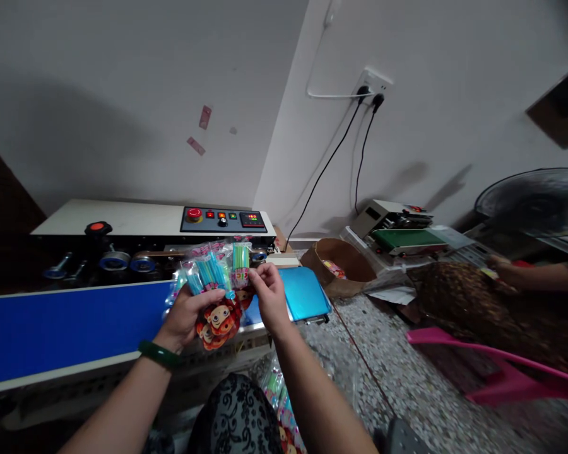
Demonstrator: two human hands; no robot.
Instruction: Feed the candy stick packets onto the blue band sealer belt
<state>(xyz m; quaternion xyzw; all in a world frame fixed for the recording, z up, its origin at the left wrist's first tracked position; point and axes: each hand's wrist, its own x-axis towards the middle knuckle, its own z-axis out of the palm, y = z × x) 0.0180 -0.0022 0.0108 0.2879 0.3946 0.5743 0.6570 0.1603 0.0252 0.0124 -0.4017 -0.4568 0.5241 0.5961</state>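
My left hand (pixel 184 318), with a green bangle at the wrist, is closed round a bunch of clear plastic packets (pixel 211 271). Blue sticks show in their upper parts, and red-and-orange cartoon faces (pixel 221 320) hang below. Between the thumb and fingers of my right hand (pixel 269 293) is the edge of one packet with green and yellow sticks (pixel 241 257). Both hands are above the blue conveyor belt (pixel 99 321) of a band sealing machine (pixel 118 217). Its control panel (pixel 224 219) has lit buttons and a lit display.
A blue plate (pixel 305 293) sits at the belt's right end. Beyond it stands a round brown container (pixel 341 252). More packets (pixel 284 397) lie low by my knee. At right are a second machine with a green belt (pixel 407 238), a pink chair (pixel 492 366), a fan (pixel 539 202) and another person's arm (pixel 539 274).
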